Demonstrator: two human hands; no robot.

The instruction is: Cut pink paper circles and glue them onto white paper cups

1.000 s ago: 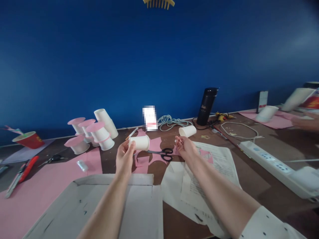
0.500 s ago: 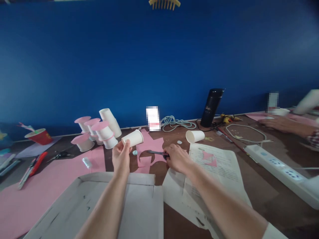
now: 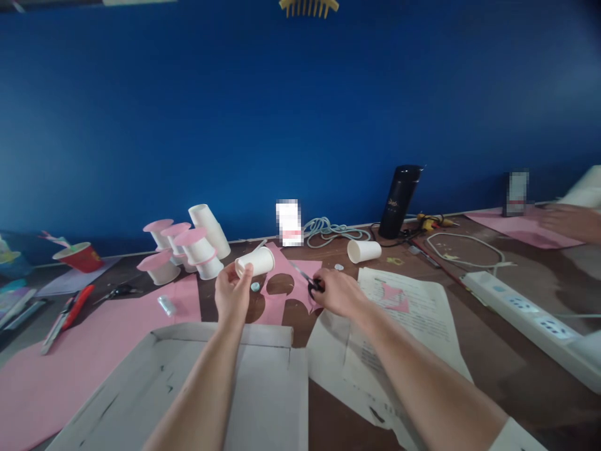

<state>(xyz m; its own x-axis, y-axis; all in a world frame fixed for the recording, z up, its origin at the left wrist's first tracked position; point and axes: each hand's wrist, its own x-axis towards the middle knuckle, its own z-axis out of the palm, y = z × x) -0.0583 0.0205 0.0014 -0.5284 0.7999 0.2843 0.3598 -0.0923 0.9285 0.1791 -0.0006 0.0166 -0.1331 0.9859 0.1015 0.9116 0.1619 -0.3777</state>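
A white paper cup (image 3: 257,262) lies tilted on its side in my left hand (image 3: 235,288), thumb and fingers closed round its base end. My right hand (image 3: 340,293) is closed on dark-handled scissors (image 3: 304,274), whose blades point up and to the left. Beneath the blades is a pink paper sheet (image 3: 297,270) with round holes cut from it. Between the left hand and this sheet sits a small pale blue disc (image 3: 255,287). Another white cup (image 3: 364,252) lies on its side beyond the right hand.
White cups with pink paper discs (image 3: 190,238) stand stacked at the left. Nearby are a red cup (image 3: 81,258), a red cutter (image 3: 77,307) and a cardboard box lid (image 3: 154,388). To the right are a black flask (image 3: 399,203), a power strip (image 3: 526,313) and a co-worker's hand (image 3: 570,222).
The scissors have swung so their blades point further up, above the pink sheet. My left hand and cup have shifted slightly right. The co-worker's hand has moved right.
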